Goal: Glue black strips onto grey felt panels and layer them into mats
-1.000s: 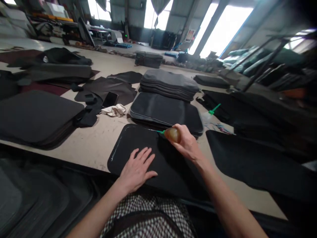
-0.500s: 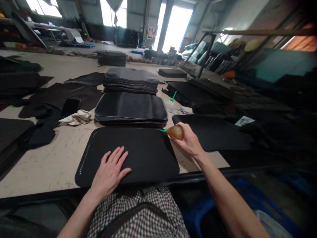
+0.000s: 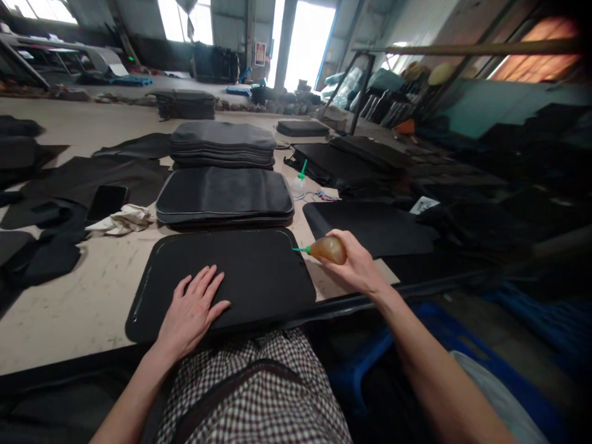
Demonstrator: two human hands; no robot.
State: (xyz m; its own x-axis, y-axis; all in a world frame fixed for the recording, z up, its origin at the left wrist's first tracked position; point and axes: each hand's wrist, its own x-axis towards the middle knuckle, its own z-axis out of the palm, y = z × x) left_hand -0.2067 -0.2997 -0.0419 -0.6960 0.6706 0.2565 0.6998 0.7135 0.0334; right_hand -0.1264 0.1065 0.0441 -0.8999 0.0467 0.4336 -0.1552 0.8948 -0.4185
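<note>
Left hand (image 3: 189, 316) flat, right hand (image 3: 354, 262) gripping.
Your left lies palm down, fingers (image 3: 202, 286) loosely spread, thumb (image 3: 217, 311) angled rightward; your right curls in a grip, bare forearms (image 3: 133, 388) slanting up from below.

Dim interior, backlit; daylight via far windows (image 3: 170, 21) & tall opening (image 3: 308, 49), both blown out; R side v. dark, blurry; wide-angle stretch nr edges.

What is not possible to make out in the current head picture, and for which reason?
Head view: the patch of black panel under the left hand, hidden by that hand.
Head view: part of the amber bottle, covered by the right hand.
Head view: writing on the wall poster, too small.
Head view: the dark piece at far left, cut off by the edge.
</note>
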